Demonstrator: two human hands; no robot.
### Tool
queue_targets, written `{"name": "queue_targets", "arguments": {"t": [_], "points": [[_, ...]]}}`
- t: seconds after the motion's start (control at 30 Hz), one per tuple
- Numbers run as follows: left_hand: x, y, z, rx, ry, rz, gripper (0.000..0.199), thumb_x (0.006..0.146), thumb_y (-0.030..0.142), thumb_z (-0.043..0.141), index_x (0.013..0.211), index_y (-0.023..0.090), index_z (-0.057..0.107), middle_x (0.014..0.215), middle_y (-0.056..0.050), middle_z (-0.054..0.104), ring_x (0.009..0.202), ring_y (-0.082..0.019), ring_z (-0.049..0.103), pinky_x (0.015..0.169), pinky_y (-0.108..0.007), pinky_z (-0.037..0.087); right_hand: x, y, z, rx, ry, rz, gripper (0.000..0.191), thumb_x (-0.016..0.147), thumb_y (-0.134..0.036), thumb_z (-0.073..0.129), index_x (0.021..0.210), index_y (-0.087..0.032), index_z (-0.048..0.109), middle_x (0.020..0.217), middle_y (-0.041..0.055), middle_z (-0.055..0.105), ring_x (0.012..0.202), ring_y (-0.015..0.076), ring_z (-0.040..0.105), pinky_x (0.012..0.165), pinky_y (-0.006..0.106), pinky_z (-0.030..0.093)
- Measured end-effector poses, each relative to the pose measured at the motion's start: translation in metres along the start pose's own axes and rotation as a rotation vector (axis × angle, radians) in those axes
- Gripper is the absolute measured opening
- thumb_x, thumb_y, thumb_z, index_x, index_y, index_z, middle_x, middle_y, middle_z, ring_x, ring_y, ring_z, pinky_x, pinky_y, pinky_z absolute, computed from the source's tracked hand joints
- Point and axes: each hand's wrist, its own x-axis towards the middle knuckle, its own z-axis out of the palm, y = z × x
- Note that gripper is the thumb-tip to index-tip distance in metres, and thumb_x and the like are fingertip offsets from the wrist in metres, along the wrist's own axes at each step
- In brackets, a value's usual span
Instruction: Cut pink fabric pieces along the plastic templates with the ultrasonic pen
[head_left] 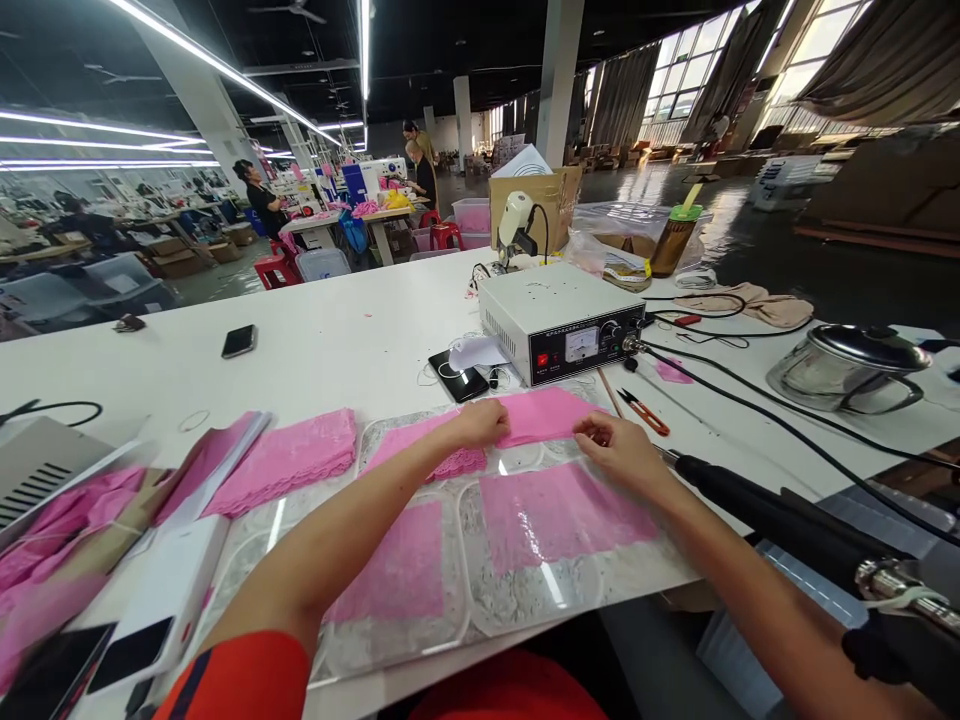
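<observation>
Evidently the handling is partway through. Nearest the body, a pink fabric panel point(555, 515) and a paler pink piece point(409, 570) lie flat, whether on or beneath the clear plastic sheeting point(367, 645) I cannot tell. A little beyond, a neat pink stack point(289, 460) on the left and a scalloped pink pile point(457, 464) by the left forearm look gathered already. Left over, it seems, is the pink strip point(544, 412) between the hands, laid out but on neither pile.

The left hand point(484, 422) is curled into a loose fist at the strip's left end; whether it grips cloth is hidden. The right hand point(611, 442) has its fingers bent and thumb close at the right end, a narrow gap at most, and I cannot tell whether fabric is pinched.

The strip is smooth, bright and nearly opaque, while the nearer pieces look thinner. It lies just in front of the metered control box point(562, 320), with orange-handled thread snips point(651, 416) to its right.
</observation>
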Motion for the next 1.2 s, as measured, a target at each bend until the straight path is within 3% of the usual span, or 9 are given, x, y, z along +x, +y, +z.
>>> {"name": "queue_targets", "arguments": {"t": [0.1, 0.3, 0.4, 0.5, 0.63, 0.9, 1.2], "points": [[0.001, 0.001, -0.005, 0.003, 0.001, 0.017, 0.034, 0.094, 0.035, 0.058, 0.122, 0.015, 0.056, 0.122, -0.009, 0.058, 0.103, -0.022, 0.061, 0.087, -0.043, 0.054, 0.007, -0.006, 0.011, -0.066, -0.017, -0.108, 0.017, 0.076, -0.03, 0.055, 0.082, -0.019, 0.066, 0.076, 0.0027, 0.068, 0.062, 0.0141, 0.059, 0.063, 0.028, 0.047], [0.0, 0.008, -0.023, 0.002, -0.012, 0.088, 0.034, 0.094, 0.035, 0.058, 0.121, 0.015, 0.057, 0.121, -0.009, 0.059, 0.103, -0.022, 0.061, 0.087, -0.042, 0.054, 0.026, -0.005, 0.034, -0.231, 0.048, -0.286, 0.021, 0.075, -0.027, 0.062, 0.093, -0.019, 0.067, 0.1, 0.0098, 0.066, 0.095, 0.024, 0.06, 0.084, 0.037, 0.049], [-0.007, 0.011, -0.035, -0.024, -0.034, 0.146, 0.033, 0.094, 0.037, 0.058, 0.119, 0.015, 0.058, 0.117, -0.008, 0.06, 0.1, -0.022, 0.062, 0.084, -0.041, 0.055, 0.033, 0.005, 0.033, -0.316, 0.1, -0.327, 0.016, 0.073, -0.02, 0.061, 0.088, -0.018, 0.066, 0.098, 0.0117, 0.065, 0.096, 0.0263, 0.058, 0.085, 0.041, 0.048], [-0.019, 0.012, -0.04, -0.077, -0.079, 0.202, 0.023, 0.094, 0.033, 0.058, 0.101, 0.012, 0.063, 0.095, -0.004, 0.064, 0.082, -0.017, 0.063, 0.072, -0.031, 0.053, 0.029, 0.017, 0.023, -0.387, 0.127, -0.359, 0.013, 0.073, -0.012, 0.055, 0.081, -0.018, 0.064, 0.095, 0.0127, 0.065, 0.092, 0.0266, 0.057, 0.084, 0.042, 0.047], [-0.041, 0.011, -0.026, -0.166, -0.154, 0.251, 0.016, 0.087, 0.02, 0.054, 0.075, 0.013, 0.063, 0.07, 0.001, 0.06, 0.062, -0.012, 0.054, 0.055, -0.023, 0.039, -0.001, 0.025, 0.003, -0.435, 0.105, -0.435, 0.013, 0.075, -0.011, 0.054, 0.081, -0.018, 0.062, 0.094, 0.0118, 0.066, 0.092, 0.0266, 0.059, 0.084, 0.042, 0.048], [-0.08, 0.02, 0.019, -0.193, -0.266, 0.316, 0.013, 0.078, 0.013, 0.057, 0.068, 0.018, 0.064, 0.078, -0.001, 0.065, 0.072, -0.015, 0.057, 0.065, -0.023, 0.041, -0.082, 0.026, -0.013, -0.419, 0.112, -0.646, 0.021, 0.084, -0.011, 0.051, 0.095, -0.022, 0.065, 0.099, 0.0083, 0.068, 0.095, 0.0228, 0.064, 0.086, 0.041, 0.053], [-0.091, 0.03, 0.028, -0.05, -0.231, 0.354, 0.018, 0.08, 0.009, 0.057, 0.067, 0.02, 0.064, 0.083, 0.001, 0.064, 0.078, -0.015, 0.056, 0.081, -0.027, 0.038, -0.098, 0.032, -0.013, -0.412, 0.114, -0.676, 0.022, 0.085, -0.009, 0.052, 0.1, -0.022, 0.062, 0.101, 0.0084, 0.067, 0.095, 0.0221, 0.064, 0.084, 0.041, 0.055]]}}
